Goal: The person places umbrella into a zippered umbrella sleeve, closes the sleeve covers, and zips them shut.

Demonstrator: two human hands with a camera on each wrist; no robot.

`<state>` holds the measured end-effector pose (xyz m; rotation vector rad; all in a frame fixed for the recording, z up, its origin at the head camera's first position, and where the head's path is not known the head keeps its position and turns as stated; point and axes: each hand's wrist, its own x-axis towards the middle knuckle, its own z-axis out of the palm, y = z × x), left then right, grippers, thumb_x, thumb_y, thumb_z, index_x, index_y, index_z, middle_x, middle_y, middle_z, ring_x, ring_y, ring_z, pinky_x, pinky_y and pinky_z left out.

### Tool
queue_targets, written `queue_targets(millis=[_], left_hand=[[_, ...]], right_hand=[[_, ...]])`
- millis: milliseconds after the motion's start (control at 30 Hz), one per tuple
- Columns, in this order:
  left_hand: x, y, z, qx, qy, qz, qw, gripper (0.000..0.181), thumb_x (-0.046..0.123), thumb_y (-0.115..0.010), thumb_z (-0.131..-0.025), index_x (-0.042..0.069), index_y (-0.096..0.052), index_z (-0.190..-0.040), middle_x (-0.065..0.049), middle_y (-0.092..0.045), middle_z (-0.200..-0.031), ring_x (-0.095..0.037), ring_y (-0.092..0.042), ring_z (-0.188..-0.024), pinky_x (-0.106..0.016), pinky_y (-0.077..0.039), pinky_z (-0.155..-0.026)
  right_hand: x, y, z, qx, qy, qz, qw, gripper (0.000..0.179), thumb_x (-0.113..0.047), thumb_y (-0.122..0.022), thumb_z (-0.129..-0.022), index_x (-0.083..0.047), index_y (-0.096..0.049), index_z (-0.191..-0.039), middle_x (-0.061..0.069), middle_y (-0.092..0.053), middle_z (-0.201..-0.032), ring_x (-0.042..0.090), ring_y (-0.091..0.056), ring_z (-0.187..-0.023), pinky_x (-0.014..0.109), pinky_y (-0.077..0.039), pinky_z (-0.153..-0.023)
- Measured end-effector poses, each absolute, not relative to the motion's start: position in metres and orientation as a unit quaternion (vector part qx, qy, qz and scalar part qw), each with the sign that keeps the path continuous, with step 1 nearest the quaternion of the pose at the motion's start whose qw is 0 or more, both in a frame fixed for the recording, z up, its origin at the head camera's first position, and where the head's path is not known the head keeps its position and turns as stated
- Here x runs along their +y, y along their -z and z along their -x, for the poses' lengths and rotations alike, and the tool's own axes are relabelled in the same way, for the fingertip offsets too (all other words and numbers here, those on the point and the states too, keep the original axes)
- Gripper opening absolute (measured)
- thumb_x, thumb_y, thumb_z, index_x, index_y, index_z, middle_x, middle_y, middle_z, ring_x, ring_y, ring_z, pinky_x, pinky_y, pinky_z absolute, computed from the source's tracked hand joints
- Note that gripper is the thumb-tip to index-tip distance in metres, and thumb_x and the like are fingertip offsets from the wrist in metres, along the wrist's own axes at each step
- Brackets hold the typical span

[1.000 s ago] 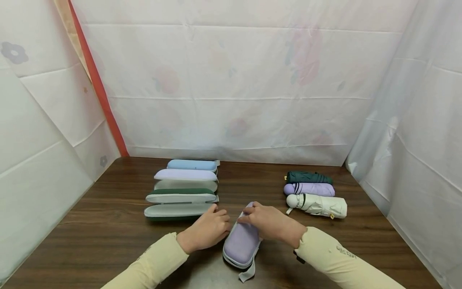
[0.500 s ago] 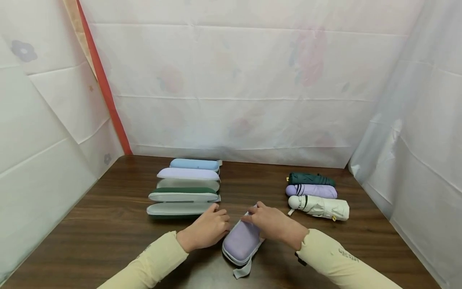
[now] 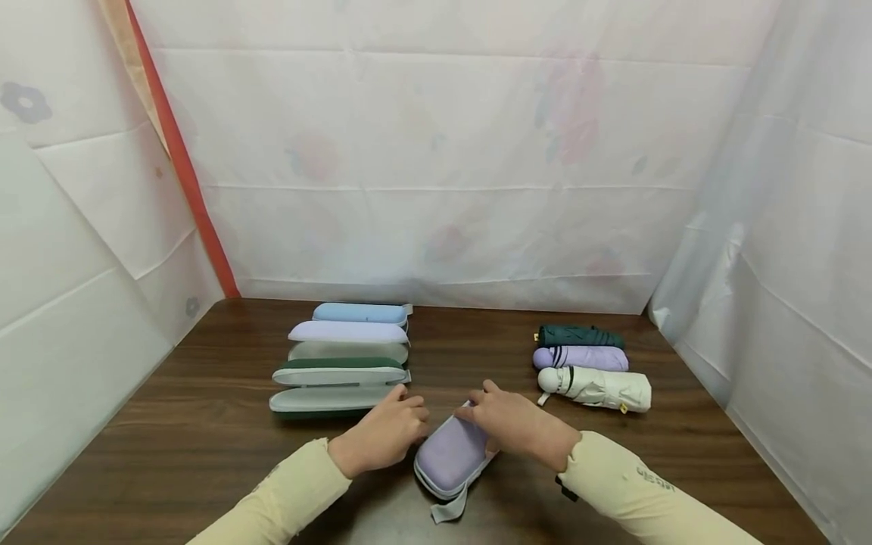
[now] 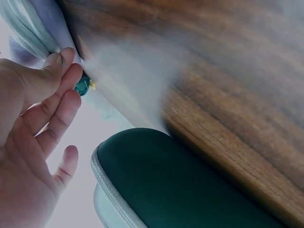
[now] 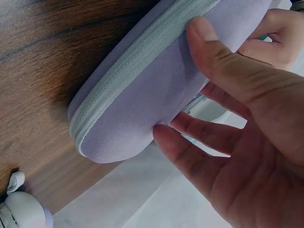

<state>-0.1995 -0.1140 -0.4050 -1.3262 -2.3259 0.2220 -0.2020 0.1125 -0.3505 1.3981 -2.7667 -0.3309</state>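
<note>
A purple zippered case [image 3: 451, 454] lies slantwise on the brown table in front of me. My right hand [image 3: 515, 425] holds it from the right; in the right wrist view its thumb [image 5: 204, 35] lies on the purple shell and its fingertips [image 5: 166, 135] press the edge opposite. My left hand [image 3: 385, 433] is at the case's left side. The left wrist view shows the thumb and forefinger pinched together at the pale zipper [image 4: 33, 28], the other fingers spread; whatever lies between their tips is hidden. A grey loop tab [image 3: 450, 509] sticks out at the case's near end.
Beyond my left hand an open green case [image 3: 341, 376], an open lilac case [image 3: 349, 333] and a blue case [image 3: 361, 313] lie in a row. Folded umbrellas lie at the right: white [image 3: 602, 389], purple [image 3: 586, 358] and dark green [image 3: 580, 336]. A white curtain [image 3: 443, 189] hangs behind.
The purple case has turned a little, its near end and grey tab swinging left. Both hands keep nearly the same places on it. The head view has shifted slightly.
</note>
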Motion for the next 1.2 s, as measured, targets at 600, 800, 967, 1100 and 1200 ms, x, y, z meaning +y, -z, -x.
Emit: queue_targets(millis=[600, 800, 967, 1100, 1200], left_hand=[[-0.119, 0.405, 0.197, -0.847, -0.065, 0.479, 0.221, 0.016, 0.011, -0.078, -0.072, 0.023, -0.070, -0.065, 0.008, -0.051, -0.065, -0.012, -0.043, -0.067, -0.032, -0.028, -0.069], [-0.121, 0.404, 0.196, -0.854, -0.065, 0.473, 0.208, 0.015, 0.011, -0.077, -0.074, 0.022, -0.071, -0.066, 0.008, -0.051, -0.066, -0.012, -0.044, -0.068, -0.032, -0.029, -0.068], [-0.123, 0.404, 0.196, -0.858, -0.064, 0.468, 0.202, 0.016, 0.009, -0.076, -0.074, 0.022, -0.071, -0.065, 0.008, -0.051, -0.066, -0.012, -0.046, -0.068, -0.031, -0.028, -0.067], [-0.123, 0.403, 0.195, -0.858, -0.061, 0.468, 0.204, 0.017, 0.008, -0.075, -0.074, 0.021, -0.071, -0.064, 0.008, -0.051, -0.066, -0.012, -0.046, -0.068, -0.030, -0.026, -0.065], [-0.124, 0.403, 0.195, -0.857, -0.060, 0.468, 0.209, 0.018, 0.008, -0.076, -0.074, 0.021, -0.070, -0.063, 0.008, -0.050, -0.065, -0.012, -0.045, -0.067, -0.030, -0.025, -0.064]], right_hand=[[0.117, 0.353, 0.201, -0.892, 0.100, -0.441, 0.012, 0.062, -0.028, -0.086, -0.068, -0.018, -0.063, -0.124, 0.008, -0.060, -0.116, 0.023, -0.051, -0.097, 0.031, -0.050, -0.067], [0.119, 0.354, 0.200, -0.894, 0.095, -0.438, 0.009, 0.064, -0.033, -0.084, -0.069, -0.016, -0.061, -0.126, 0.008, -0.060, -0.115, 0.023, -0.050, -0.097, 0.031, -0.050, -0.068], [0.122, 0.354, 0.199, -0.896, 0.089, -0.434, 0.013, 0.065, -0.037, -0.082, -0.068, -0.014, -0.062, -0.125, 0.009, -0.060, -0.112, 0.023, -0.049, -0.096, 0.033, -0.050, -0.067], [0.124, 0.354, 0.198, -0.897, 0.089, -0.432, 0.013, 0.066, -0.039, -0.081, -0.069, -0.013, -0.061, -0.126, 0.010, -0.060, -0.113, 0.023, -0.049, -0.096, 0.032, -0.050, -0.066], [0.124, 0.355, 0.199, -0.897, 0.088, -0.433, 0.012, 0.066, -0.039, -0.081, -0.070, -0.013, -0.061, -0.126, 0.010, -0.060, -0.113, 0.023, -0.049, -0.095, 0.032, -0.049, -0.066]])
